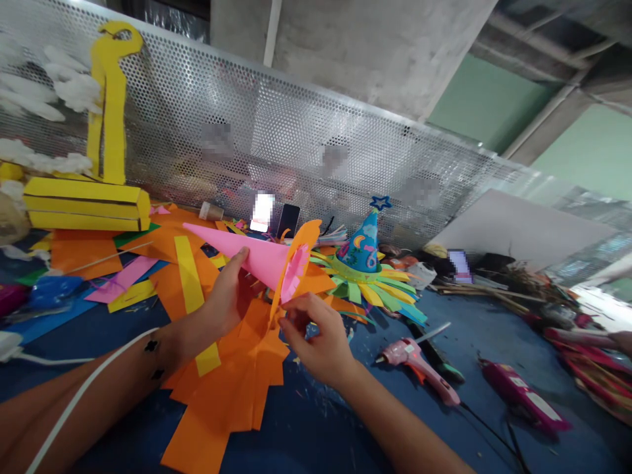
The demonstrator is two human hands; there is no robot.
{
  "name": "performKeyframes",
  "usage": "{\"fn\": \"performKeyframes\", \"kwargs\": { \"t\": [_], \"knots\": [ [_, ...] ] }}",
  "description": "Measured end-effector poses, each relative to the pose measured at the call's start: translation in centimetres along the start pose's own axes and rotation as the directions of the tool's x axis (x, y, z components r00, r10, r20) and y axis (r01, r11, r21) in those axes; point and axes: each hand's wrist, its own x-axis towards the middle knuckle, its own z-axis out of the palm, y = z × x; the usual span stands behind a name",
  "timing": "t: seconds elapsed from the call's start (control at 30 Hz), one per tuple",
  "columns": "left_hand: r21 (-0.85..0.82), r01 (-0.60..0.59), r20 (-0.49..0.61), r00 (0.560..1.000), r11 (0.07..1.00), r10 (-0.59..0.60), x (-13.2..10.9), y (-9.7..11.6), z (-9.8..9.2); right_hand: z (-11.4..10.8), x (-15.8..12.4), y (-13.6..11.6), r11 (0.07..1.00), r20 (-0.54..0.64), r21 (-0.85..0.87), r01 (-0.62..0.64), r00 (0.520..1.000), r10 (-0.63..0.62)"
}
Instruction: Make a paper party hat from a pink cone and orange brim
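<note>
The left grip [228, 293] is curled around the narrowing body of a pink paper cone [247, 255], thumb on top and fingers mostly hidden behind it, so the cone lies almost level with its point reaching away to the left of that grip. It looks very light and fairly stiff as a rolled shell, but thin enough to dent if squeezed; the mid-body, where the left grip sits, seems the safest place to hold it. At the cone's wide end, a scalloped orange paper collar [299, 258] stands around a ruffled pink paper edge [295, 273]. The right grip [316, 342] is nearly closed, its thumb and forefinger pinched together at the collar's lower edge, though the exact contact is partly hidden. Below both grips lies a fringed orange paper sheet [232, 388] with a yellow paper strip [190, 283] across it. Beyond the right grip stands a blue party hat [359, 247] on a fringed paper base, and to its lower right lies a pink hot glue gun [415, 365].
</note>
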Motion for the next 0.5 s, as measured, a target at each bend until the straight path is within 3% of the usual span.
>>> {"fn": "performKeyframes", "kwargs": {
  "t": [0.17, 0.5],
  "knots": [
    [0.021, 0.039, -0.023, 0.999, 0.999, -0.039, -0.6, -0.2, 0.5, 0.0, 0.1, 0.1, 0.998, -0.041, -0.061, 0.034, 0.999, -0.036],
    [0.003, -0.059, -0.063, 0.996, 0.998, 0.059, -1.1, -0.7, 0.9, 0.0, 0.1, 0.0, 0.986, -0.060, -0.149, 0.073, 0.995, -0.083]
  ]
}}
